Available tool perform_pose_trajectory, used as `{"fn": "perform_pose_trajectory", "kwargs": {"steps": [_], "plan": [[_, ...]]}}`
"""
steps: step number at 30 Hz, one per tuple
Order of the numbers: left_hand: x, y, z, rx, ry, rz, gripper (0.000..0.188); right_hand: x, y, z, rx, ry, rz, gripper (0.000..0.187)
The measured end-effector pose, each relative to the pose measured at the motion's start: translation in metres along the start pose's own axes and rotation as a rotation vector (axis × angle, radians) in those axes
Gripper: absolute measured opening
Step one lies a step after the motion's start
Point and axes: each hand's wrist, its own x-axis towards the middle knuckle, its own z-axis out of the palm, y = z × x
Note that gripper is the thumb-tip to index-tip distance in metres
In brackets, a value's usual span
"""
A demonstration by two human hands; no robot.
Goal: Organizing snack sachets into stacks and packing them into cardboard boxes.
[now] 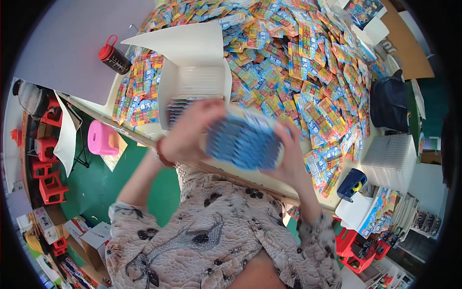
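Between my two hands is a stack of flat candy-like packets (243,142), held above the near edge of the table; its blue edges are smeared by motion. My left hand (198,127), with a reddish band at the wrist, grips the left end. My right hand (289,151) is closed round the right end. Just beyond my left hand stands an open white box (199,79) with its lid flap raised. A row of packets (175,111) stands in the near part of that box, partly hidden by my left hand and wrist.
Loose colourful packets (288,62) cover much of the table. At the left stands a dark bottle with a red cap (114,59). On the right are a dark bag (389,103), stacked clear trays (389,156) and a blue tape dispenser (352,184). A pink stool (101,138) stands on the floor.
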Motion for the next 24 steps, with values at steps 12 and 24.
{"fn": "perform_pose_trajectory", "kwargs": {"steps": [12,24], "plan": [[-0.007,-0.129,-0.074,0.218,0.138,-0.15,0.105,0.178,0.018,0.07,-0.054,-0.064,-0.26,0.09],[-0.015,-0.152,-0.039,0.825,-0.052,-0.344,0.083,0.17,0.001,0.118,-0.75,-0.062,-0.087,0.101]]}}
